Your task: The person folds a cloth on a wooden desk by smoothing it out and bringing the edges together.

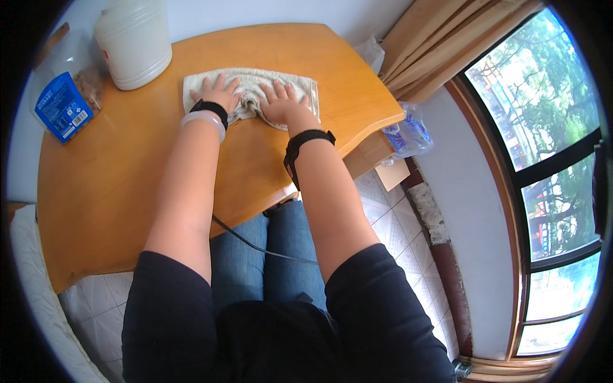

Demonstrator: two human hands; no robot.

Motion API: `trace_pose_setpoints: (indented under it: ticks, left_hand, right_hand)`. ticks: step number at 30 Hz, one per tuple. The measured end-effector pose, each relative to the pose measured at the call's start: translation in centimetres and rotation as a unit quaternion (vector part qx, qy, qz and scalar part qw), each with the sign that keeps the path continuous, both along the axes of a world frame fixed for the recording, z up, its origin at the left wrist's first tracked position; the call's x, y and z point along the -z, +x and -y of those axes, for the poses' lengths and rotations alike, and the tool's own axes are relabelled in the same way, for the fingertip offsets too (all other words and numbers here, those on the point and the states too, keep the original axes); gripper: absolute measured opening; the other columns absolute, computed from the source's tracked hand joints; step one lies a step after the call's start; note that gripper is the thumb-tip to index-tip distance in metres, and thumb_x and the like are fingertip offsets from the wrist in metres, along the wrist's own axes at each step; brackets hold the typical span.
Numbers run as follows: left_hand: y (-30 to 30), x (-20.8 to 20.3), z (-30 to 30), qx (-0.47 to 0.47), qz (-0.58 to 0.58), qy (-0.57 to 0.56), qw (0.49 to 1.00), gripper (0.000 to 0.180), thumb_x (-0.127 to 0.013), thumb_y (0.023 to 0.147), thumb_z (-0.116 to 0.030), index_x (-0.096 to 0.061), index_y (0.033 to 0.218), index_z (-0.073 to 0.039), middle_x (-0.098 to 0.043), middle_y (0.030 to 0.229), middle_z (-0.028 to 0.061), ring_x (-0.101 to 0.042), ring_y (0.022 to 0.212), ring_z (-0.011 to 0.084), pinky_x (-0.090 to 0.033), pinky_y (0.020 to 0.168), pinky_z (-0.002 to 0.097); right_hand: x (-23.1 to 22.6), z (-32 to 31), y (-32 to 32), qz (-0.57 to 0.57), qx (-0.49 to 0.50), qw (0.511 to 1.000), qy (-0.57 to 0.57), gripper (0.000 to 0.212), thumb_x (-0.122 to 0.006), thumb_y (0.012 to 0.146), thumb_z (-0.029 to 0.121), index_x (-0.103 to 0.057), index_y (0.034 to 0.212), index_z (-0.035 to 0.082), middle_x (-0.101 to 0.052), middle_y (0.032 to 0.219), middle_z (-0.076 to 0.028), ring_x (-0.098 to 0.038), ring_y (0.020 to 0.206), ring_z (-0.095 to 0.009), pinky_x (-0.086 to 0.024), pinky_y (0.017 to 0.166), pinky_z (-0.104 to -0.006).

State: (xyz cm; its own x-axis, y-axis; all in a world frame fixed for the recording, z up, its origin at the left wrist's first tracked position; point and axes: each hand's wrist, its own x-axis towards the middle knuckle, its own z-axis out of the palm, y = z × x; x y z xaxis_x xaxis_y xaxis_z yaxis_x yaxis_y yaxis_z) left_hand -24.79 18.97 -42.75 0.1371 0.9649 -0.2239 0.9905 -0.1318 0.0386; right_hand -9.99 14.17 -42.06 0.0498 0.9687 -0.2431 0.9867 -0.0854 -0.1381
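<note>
A pale, light-coloured towel (281,75) lies spread on the wooden table (128,172), with bunched folds in the middle between my two hands. My left hand (218,94) rests flat on its left part, fingers spread. On the right part lies my right hand (281,105), palm down, its fingers also apart. Neither hand grips the cloth. Black bands circle both my wrists, and a pale bracelet sits beside the left one.
A white plastic jug (134,48) stands at the table's far left. Next to it is a clear container with a blue label (64,110). Clear plastic packaging (412,131) sits below the right corner. A black cable (255,247) crosses over my lap. Beige curtains (440,38) hang near the window.
</note>
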Motion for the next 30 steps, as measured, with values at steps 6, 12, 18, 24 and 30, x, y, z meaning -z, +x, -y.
trace_pose_setpoints:
  ticks: [6,12,18,24,30]
  left_hand:
    - [-0.4,-0.5,3.6,0.006,-0.011,-0.005,1.0,0.054,-0.025,0.094,-0.057,-0.014,0.144,-0.041,-0.004,0.154,-0.0057,-0.007,0.141,0.0296,-0.014,0.108,0.0612]
    - [-1.3,-0.2,5.0,0.028,-0.021,0.009,0.999,0.055,-0.026,0.094,-0.056,-0.014,0.145,-0.039,-0.007,0.154,-0.0035,-0.01,0.14,0.0312,-0.018,0.107,0.0623]
    - [-2.7,-1.1,7.5,0.116,-0.04,0.033,0.992,0.061,-0.029,0.093,-0.056,-0.017,0.146,-0.028,-0.012,0.153,0.0068,-0.016,0.137,0.04,-0.029,0.1,0.063]
    - [-3.6,-0.1,13.2,0.183,-0.047,0.091,0.978,0.066,-0.045,0.09,-0.05,-0.024,0.144,-0.019,-0.025,0.147,0.0201,-0.031,0.127,0.0463,-0.04,0.091,0.0586]
    - [-3.0,2.6,14.5,0.169,-0.072,0.155,0.971,0.064,-0.052,0.087,-0.047,-0.035,0.14,-0.016,-0.037,0.139,0.019,-0.043,0.116,0.0437,-0.049,0.079,0.0483]
  right_hand:
    - [-0.5,3.4,0.2,-0.01,-0.006,1.0,0.017,0.054,-0.021,0.095,0.051,-0.014,0.146,0.034,-0.003,0.155,0.002,-0.002,0.143,-0.022,-0.001,0.111,-0.0574]
    - [0.0,5.7,-0.2,-0.005,-0.034,0.999,0.015,0.056,-0.021,0.095,0.052,-0.013,0.147,0.031,-0.004,0.155,0.001,-0.002,0.143,-0.024,-0.002,0.11,-0.0579]
    - [0.7,8.1,0.4,0.018,-0.087,0.995,0.048,0.059,-0.019,0.095,0.053,-0.014,0.148,0.026,-0.007,0.155,-0.005,-0.006,0.142,-0.032,-0.005,0.108,-0.0616]
    - [3.0,12.3,2.1,0.028,-0.182,0.968,0.17,0.061,-0.025,0.094,0.056,-0.023,0.145,0.023,-0.022,0.151,-0.011,-0.017,0.139,-0.035,-0.011,0.105,-0.0648]
    - [4.3,13.5,1.9,0.009,-0.181,0.94,0.29,0.056,-0.035,0.093,0.052,-0.039,0.139,0.021,-0.035,0.145,-0.012,-0.03,0.134,-0.034,-0.017,0.104,-0.0628]
